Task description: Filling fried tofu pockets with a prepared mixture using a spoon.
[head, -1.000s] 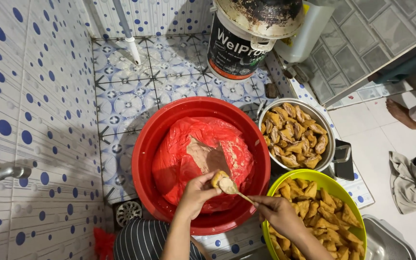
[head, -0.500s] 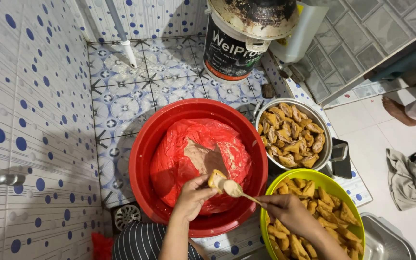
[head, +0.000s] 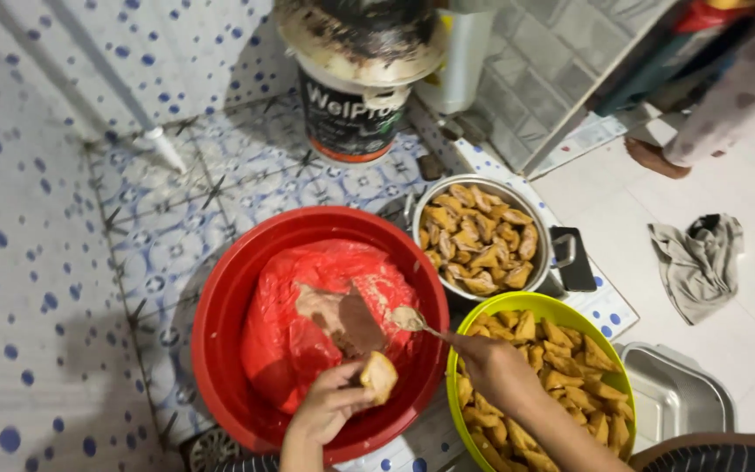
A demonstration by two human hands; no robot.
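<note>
since the earlier frame the right hand (head: 493,371) had drawn the small metal spoon (head: 412,320) away from the golden-brown fried tofu puff (head: 378,377); the two had been together and were now apart, with the spoon's bowl lifted above the paste. the left hand (head: 329,405) had stayed low over the near side of the wide round red plastic basin (head: 220,315), its fingers closed around the puff, which sat at the fingertips with its cut side up. the right hand's fingers were pinched together on the spoon's thin handle, and the bowl carried a dab of pale paste.

inside the basin lay a red plastic bag (head: 290,341), opened at the top to show a greyish-brown paste (head: 342,316). the spoon hovered just beside that opening, over the basin's right side. the right wrist rested over the rim of a lime-green plastic bowl (head: 600,328) heaped with more fried puffs, touching the basin on its right. behind it stood a round metal pot (head: 530,205) also filled with puffs. farther back sat a dirty white plastic bucket (head: 351,114) on the blue-patterned tiled floor (head: 176,218). a crumpled grey cloth (head: 696,262) lay on the pale floor to the right, well apart, and a metal tray (head: 688,398) sat near the green bowl.
</note>
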